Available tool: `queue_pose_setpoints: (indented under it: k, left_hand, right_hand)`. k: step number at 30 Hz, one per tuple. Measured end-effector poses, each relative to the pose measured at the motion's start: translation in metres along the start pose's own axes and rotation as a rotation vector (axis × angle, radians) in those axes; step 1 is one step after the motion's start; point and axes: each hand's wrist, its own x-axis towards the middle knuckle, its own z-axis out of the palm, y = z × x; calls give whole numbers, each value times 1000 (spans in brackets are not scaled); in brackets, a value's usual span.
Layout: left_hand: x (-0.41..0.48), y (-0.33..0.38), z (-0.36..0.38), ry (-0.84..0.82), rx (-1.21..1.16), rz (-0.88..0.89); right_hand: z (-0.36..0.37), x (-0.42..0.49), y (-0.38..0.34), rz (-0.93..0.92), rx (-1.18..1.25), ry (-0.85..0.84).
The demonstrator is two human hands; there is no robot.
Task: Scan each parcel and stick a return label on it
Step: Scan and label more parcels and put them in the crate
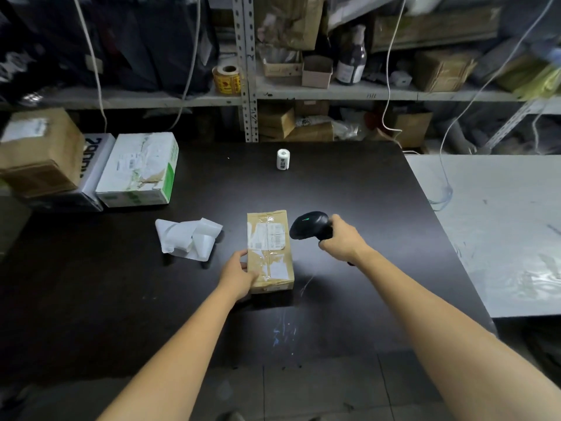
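A small brown cardboard parcel with a white shipping label lies lengthwise on the black table. My left hand holds its near left corner, thumb on top. My right hand grips the handle of a black barcode scanner, whose head points left at the parcel's label from just beside it. A small white roll of labels stands upright at the far middle of the table. Crumpled white label backing strips lie left of the parcel.
Stacked parcels sit at the far left: a brown box, a white printed box and a white-green box. A grey-white table adjoins on the right. Shelves with boxes, a yellow sticker roll and hanging cables stand behind.
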Motion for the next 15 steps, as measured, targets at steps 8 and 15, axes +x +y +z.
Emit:
queue_pose_setpoints:
  k: [8,15]
  left_hand:
    - [-1,3,1,19,12,16]
    - [3,0,1,18,2,22]
  right_hand:
    - [-28,10,-44,-259,-463,-38]
    - [-33,15,-49,-274,-598,-59]
